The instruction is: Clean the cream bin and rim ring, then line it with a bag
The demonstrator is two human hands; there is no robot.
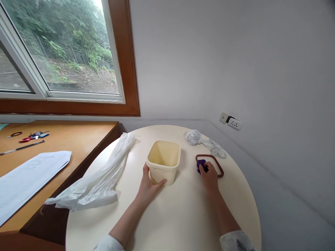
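A cream plastic tub stands upright and open on the round white table, with a little yellowish tint at its bottom. My left hand grips its lower front left side, thumb across the front and fingers on the left wall. To the right, my right hand pinches a small dark purple thing. That item lies over the left side of a reddish-brown rounded ring, which is flat on the table. My right fingertips partly hide both.
A long white plastic bag stretches along the table's left side. Crumpled clear plastic lies at the back right. On the wooden desk at left are papers, keys and a pen-like stick. Walls border the table behind.
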